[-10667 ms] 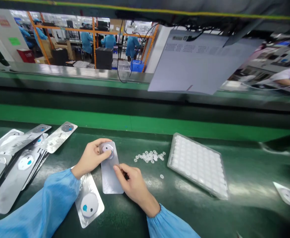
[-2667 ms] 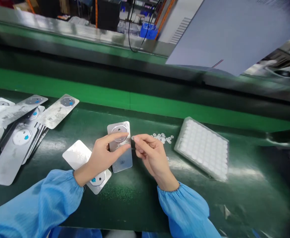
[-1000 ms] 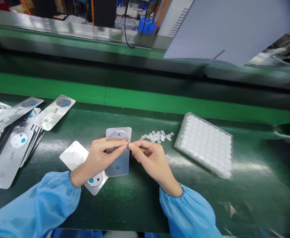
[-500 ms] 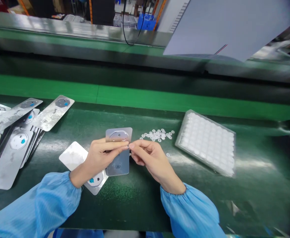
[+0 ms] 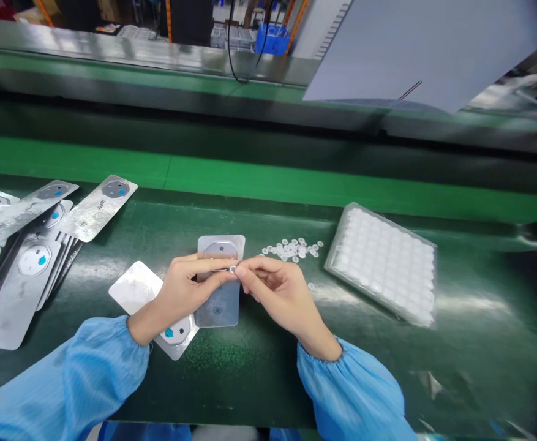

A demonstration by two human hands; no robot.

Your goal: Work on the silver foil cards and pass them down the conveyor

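Observation:
My left hand [image 5: 190, 283] and my right hand [image 5: 272, 286] meet fingertip to fingertip, pinching a small white ring [image 5: 232, 269] between them. Both hands are closed. Just beneath the fingers lies a silver metal plate [image 5: 220, 306] with a round-cornered outline and a recessed area near its far end, partly covered by my fingers. A second metal plate [image 5: 135, 286] lies slantwise under my left wrist, a blue spot and a dark hole showing at its near end. Beyond my right hand, several small clear-white rings [image 5: 296, 248] lie scattered in a loose pile.
Several metal plates [image 5: 33, 294] are stacked and fanned out at the left. A clear tray [image 5: 337, 260] of white round pieces stands at the right. A large pale panel [image 5: 401, 55] overhangs the back right. A black cable [image 5: 229, 49] hangs at the back of the green bench [image 5: 259, 386].
The fingertips have shifted slightly to the left, and the small white ring between them now shows more plainly. The plates, loose rings and tray have stayed in place.

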